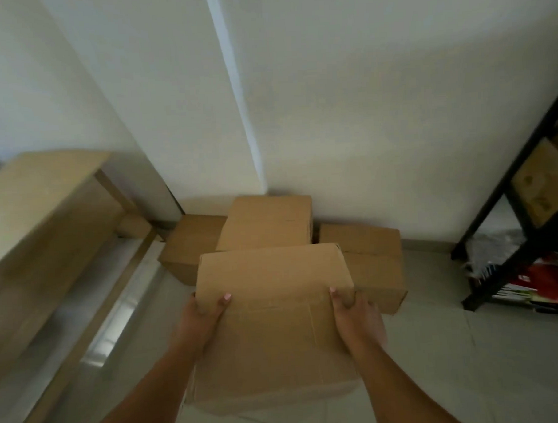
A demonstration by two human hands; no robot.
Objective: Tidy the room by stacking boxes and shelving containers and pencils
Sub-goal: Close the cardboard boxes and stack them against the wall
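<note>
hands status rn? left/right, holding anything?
Left hand: grips the left side of the box, thumb on top.
Right hand: grips the same box's right side, thumb on top.

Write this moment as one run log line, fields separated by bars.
step: stacking | left hand: holds carried box | right hand: holds carried box | ahead: box pile at wall | shelf: right

A plain storage corner of a home or small office: bare white walls, tiled floor, cardboard boxes piled against the wall, a wooden table at left, black metal shelving holding papers.
</note>
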